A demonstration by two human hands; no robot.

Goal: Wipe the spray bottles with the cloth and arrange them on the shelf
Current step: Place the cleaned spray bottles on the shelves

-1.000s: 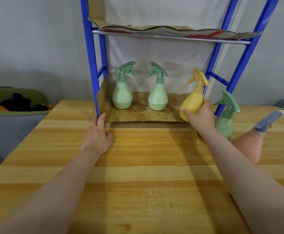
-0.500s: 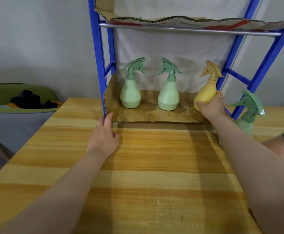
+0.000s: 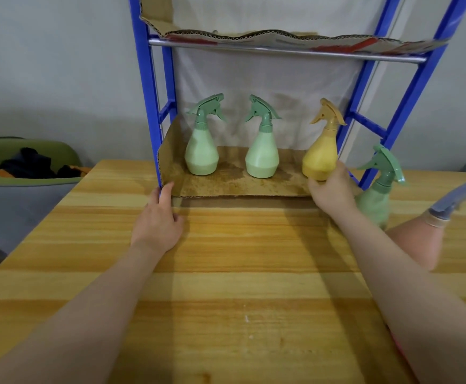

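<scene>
Here, nearest to us, the wooden table (image 3: 226,314) fills the lower frame, with both our forearms reaching up across it. Our left hand (image 3: 158,217), left of centre, lies flat with straight fingers at the front left corner of the cardboard liner (image 3: 226,187), touching it beside the blue shelf frame (image 3: 146,106); we judge it steadies the liner and frame while the other hand works.

At right of centre our right hand (image 3: 333,189) curls round the base of the yellow bottle (image 3: 320,159), which stands upright at the right end of the liner. The hold is low, probably so the bottle can be set down and nudged into line without tipping.

At the right edge two bottles remain on the table: a green bottle (image 3: 376,200) upright just outside the frame, partly behind our wrist, and a pink bottle (image 3: 415,242) with a grey trigger lying on its side. These are not yet shelved.

Further back, in mid frame, two pale green bottles (image 3: 201,153) (image 3: 262,156) stand upright on the liner, evenly spaced, leaving the yellow one a matching gap.

No cloth is visible. A second cardboard sheet (image 3: 295,41) covers the shelf above.
</scene>
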